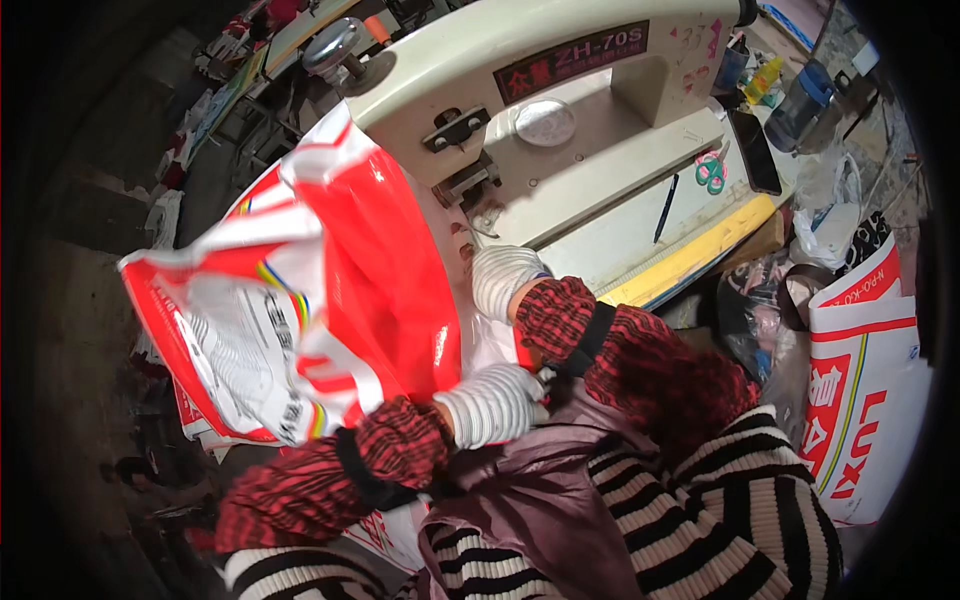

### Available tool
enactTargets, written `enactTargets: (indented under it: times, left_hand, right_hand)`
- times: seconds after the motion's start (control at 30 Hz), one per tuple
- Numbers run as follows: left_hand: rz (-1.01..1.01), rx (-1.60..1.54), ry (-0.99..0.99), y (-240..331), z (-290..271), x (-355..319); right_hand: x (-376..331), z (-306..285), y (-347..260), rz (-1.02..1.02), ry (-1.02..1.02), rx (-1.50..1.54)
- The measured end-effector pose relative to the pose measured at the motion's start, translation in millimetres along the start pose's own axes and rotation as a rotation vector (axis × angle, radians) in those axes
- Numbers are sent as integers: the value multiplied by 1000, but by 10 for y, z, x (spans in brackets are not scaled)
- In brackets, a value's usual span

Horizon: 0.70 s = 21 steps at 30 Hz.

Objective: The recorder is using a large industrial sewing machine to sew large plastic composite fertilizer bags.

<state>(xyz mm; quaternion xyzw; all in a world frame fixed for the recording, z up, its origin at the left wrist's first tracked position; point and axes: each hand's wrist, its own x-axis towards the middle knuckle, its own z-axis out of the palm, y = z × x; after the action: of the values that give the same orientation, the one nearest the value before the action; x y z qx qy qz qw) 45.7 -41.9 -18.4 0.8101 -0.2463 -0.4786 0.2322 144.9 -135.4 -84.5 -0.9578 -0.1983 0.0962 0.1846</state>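
A large red and white plastic sack (385, 255) hangs bulging at the left of a cream industrial sewing machine (430, 65), with its edge by the needle and presser foot (487, 215). My right hand (508, 280), in a white ribbed glove, is closed on the sack's edge just below the presser foot. Nearer my lap, my left hand (490, 408), in the same kind of glove, has its fingers curled round the lower edge of the sack. Its fingertips are partly hidden.
On the machine's table lie a pen (666, 208), green-handled snips (711, 173) and a black phone (754, 150). A yellow strip (700, 250) edges the table. Beyond stands a blue-lidded bottle (800, 105). More printed sacks (865, 400) stand at the right.
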Motion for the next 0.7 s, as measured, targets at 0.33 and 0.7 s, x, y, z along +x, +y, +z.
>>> enactTargets:
  times: [0.33,0.7]
  left_hand:
    - [149,-937,1374,-237,-112,65]
    - [-452,-21,668,-763,315,-84]
  right_hand:
    - [-836,568,208,-94,-192,1832]
    - [-1236,672,86,21,-261,1612]
